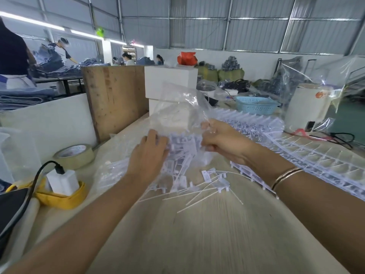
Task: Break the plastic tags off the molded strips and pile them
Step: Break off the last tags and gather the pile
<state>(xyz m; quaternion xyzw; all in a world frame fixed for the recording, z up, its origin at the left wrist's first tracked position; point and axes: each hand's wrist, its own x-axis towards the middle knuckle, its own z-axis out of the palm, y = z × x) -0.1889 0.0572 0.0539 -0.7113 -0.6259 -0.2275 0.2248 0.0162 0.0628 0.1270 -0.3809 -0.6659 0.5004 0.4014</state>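
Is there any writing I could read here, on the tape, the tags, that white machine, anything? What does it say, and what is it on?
Nothing here can be read.
Tape roll: reddish print on the inner core, too blurred to read.
Loose tags: faint dark marks on the small flags, too small to read.
White appliance: an orange round logo, too blurred to read.
White charger: no writing shows.
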